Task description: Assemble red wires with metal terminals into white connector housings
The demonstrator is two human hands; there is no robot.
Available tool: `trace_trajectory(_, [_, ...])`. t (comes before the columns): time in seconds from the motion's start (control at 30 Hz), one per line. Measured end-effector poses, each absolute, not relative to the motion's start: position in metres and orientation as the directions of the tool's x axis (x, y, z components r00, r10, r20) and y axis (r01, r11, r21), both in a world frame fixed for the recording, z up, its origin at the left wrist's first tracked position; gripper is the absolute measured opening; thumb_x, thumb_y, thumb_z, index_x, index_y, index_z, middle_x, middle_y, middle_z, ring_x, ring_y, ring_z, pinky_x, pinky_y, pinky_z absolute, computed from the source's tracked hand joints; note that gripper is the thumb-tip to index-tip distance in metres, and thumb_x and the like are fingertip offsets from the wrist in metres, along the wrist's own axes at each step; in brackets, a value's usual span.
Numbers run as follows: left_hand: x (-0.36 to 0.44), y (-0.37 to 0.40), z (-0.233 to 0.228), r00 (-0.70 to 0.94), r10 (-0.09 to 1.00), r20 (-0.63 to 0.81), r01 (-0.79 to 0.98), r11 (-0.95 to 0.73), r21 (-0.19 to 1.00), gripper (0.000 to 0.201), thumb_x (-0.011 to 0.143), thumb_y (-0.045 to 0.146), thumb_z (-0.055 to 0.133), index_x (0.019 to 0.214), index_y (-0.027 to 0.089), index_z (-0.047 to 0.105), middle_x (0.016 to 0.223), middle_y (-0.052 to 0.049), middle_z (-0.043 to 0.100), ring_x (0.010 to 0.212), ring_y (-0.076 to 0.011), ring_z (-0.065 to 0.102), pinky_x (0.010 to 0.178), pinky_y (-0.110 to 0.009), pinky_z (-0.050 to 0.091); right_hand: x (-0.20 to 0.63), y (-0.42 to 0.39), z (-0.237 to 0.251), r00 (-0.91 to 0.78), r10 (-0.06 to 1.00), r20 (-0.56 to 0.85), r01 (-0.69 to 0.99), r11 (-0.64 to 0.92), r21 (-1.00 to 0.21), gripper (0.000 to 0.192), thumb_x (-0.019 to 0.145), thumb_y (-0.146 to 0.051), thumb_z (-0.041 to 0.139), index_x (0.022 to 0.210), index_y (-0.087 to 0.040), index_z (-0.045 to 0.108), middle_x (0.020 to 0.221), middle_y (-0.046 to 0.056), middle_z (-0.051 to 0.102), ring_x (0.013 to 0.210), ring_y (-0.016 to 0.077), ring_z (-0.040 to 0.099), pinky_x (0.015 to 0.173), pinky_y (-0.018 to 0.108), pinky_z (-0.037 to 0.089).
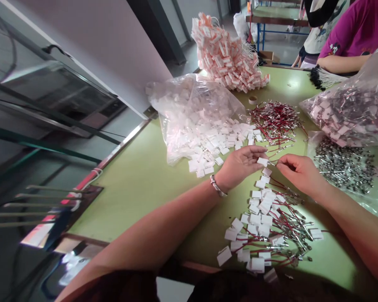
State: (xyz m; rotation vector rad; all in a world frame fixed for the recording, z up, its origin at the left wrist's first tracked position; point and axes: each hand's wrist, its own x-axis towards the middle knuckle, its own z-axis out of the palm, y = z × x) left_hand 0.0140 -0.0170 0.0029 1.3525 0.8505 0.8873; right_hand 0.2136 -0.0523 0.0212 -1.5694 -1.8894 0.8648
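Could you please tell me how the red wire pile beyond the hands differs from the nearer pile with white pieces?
The far pile is mostly red wires with silvery ends; the near pile also has many white pieces. The far pile is a compact heap, while the near pile spreads loosely. Both lie on the green table and include red wires.

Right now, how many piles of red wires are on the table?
2: the far pile beyond the left hand, the near pile lower in view, with white connectors. More may be hidden.
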Motion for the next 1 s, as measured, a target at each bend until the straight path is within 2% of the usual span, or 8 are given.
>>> trace_trajectory(0.23, [0.017, -0.021, 0.005, 0.466, 0.885, -0.008, -0.029, 0.024, 0.999, 0.038, 0.063, 0.016, 0.075, 0.100, 0.013, 0.065, 0.094, -0.006, 0.071, 0.089, -0.0146, 0.067, 0.086, -0.027, 0.055, 0.210, -0.053, 0.022, -0.176, 0.984, -0.017, 0.719, 0.117, -0.685, 0.018, 0.081, -0.028, 0.050, 0.064, -0.021, 0.052, 0.057, -0.002, 0.052, 0.054, 0.0116, 0.043, 0.054, 0.027, 0.033])
trace_trajectory(0.5, [0.028, -0.029, -0.008, 0.438, 0.890, -0.129, 0.010, 0.139, 0.990, 0.016, 0.066, 0.017, 0.073, 0.080, 0.013, 0.067, 0.080, -0.004, 0.071, 0.072, -0.0109, 0.065, 0.077, -0.027, 0.056, 0.207, -0.057, 0.011, -0.241, 0.970, 0.046, 0.721, 0.211, -0.660, 0.017, 0.084, -0.030, 0.046, 0.070, -0.021, 0.052, 0.060, -0.002, 0.055, 0.056, 0.0131, 0.047, 0.057, 0.027, 0.035])
trace_trajectory(0.6, [0.023, -0.023, 0.000, 0.536, 0.838, -0.101, 0.064, 0.079, 0.995, 0.023, 0.068, 0.020, 0.070, 0.090, 0.014, 0.068, 0.084, -0.005, 0.072, 0.072, -0.0112, 0.065, 0.073, -0.026, 0.055, 0.209, -0.058, 0.010, -0.269, 0.963, 0.003, 0.728, 0.205, -0.655, 0.019, 0.083, -0.031, 0.047, 0.068, -0.021, 0.052, 0.058, -0.002, 0.053, 0.054, 0.0124, 0.046, 0.055, 0.026, 0.035])
trace_trajectory(0.67, [0.013, -0.013, 0.012, 0.600, 0.797, -0.064, 0.192, -0.066, 0.979, 0.032, 0.069, 0.023, 0.071, 0.100, 0.016, 0.067, 0.090, -0.006, 0.072, 0.075, -0.0126, 0.065, 0.072, -0.027, 0.054, 0.209, -0.061, 0.015, -0.288, 0.957, -0.024, 0.713, 0.198, -0.672, 0.020, 0.083, -0.032, 0.048, 0.067, -0.020, 0.053, 0.057, -0.002, 0.054, 0.053, 0.0115, 0.045, 0.054, 0.026, 0.035])
trace_trajectory(0.73, [-0.001, -0.001, 0.024, 0.492, 0.870, 0.013, 0.447, -0.266, 0.854, 0.023, 0.070, 0.028, 0.072, 0.089, 0.016, 0.070, 0.092, -0.007, 0.071, 0.079, -0.0153, 0.064, 0.074, -0.028, 0.052, 0.209, -0.064, 0.022, -0.380, 0.922, -0.076, 0.668, 0.217, -0.712, 0.020, 0.083, -0.031, 0.049, 0.067, -0.020, 0.055, 0.058, -0.002, 0.055, 0.053, 0.0106, 0.046, 0.054, 0.025, 0.036])
trace_trajectory(0.83, [-0.019, 0.016, 0.029, 0.190, 0.969, 0.157, 0.788, -0.246, 0.564, 0.020, 0.083, 0.032, 0.059, 0.077, 0.016, 0.069, 0.081, -0.007, 0.070, 0.077, -0.0179, 0.063, 0.074, -0.031, 0.048, 0.212, -0.063, 0.029, -0.572, 0.809, -0.134, 0.577, 0.282, -0.766, 0.022, 0.084, -0.033, 0.052, 0.069, -0.020, 0.061, 0.061, -0.001, 0.058, 0.054, 0.0105, 0.048, 0.054, 0.025, 0.038])
trace_trajectory(0.93, [-0.020, 0.024, 0.018, 0.167, 0.980, 0.111, 0.918, -0.196, 0.345, 0.023, 0.086, 0.034, 0.054, 0.084, 0.016, 0.068, 0.080, -0.008, 0.070, 0.078, -0.0210, 0.063, 0.071, -0.032, 0.047, 0.221, -0.047, 0.023, -0.448, 0.894, 0.016, 0.646, 0.336, -0.685, 0.025, 0.088, -0.033, 0.050, 0.074, -0.021, 0.066, 0.073, 0.002, 0.065, 0.065, 0.0139, 0.055, 0.062, 0.028, 0.043])
trace_trajectory(1.0, [-0.014, 0.026, 0.009, 0.188, 0.980, 0.060, 0.955, -0.197, 0.221, 0.028, 0.088, 0.037, 0.051, 0.091, 0.015, 0.067, 0.084, -0.010, 0.070, 0.081, -0.0238, 0.064, 0.069, -0.032, 0.047, 0.225, -0.033, 0.014, -0.312, 0.936, 0.161, 0.774, 0.349, -0.527, 0.020, 0.087, -0.029, 0.051, 0.081, -0.021, 0.068, 0.082, 0.005, 0.066, 0.074, 0.0172, 0.058, 0.070, 0.032, 0.044])
